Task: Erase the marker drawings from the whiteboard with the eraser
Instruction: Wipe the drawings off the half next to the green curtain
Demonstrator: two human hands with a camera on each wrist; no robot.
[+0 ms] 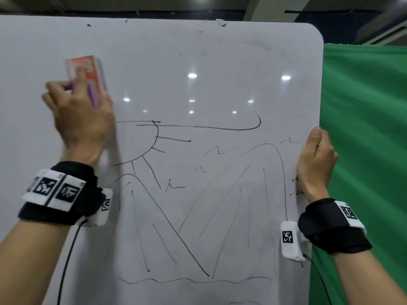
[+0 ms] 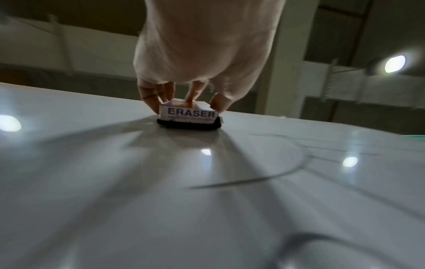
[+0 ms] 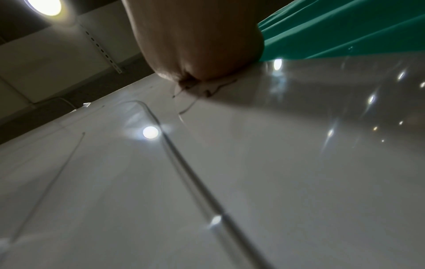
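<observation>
A tall whiteboard (image 1: 198,62) fills the head view, with black marker drawings (image 1: 198,194) of mountains, a sun, birds and a wavy line on its lower half. My left hand (image 1: 77,111) grips the eraser (image 1: 88,73) and presses it on the board's upper left, where the surface is wiped. In the left wrist view the eraser (image 2: 189,113) reads "ERASER" and its black felt lies flat on the board (image 2: 207,200). My right hand (image 1: 315,159) grips the board's right edge, thumb on the front. The right wrist view shows that hand (image 3: 195,45) on the board (image 3: 276,163).
A green cloth (image 1: 363,150) hangs behind the board on the right. Dark ceiling with lamps runs above the board's top edge. Small marker specks sit near the top edge (image 1: 222,24). Cables hang from both wrist cameras.
</observation>
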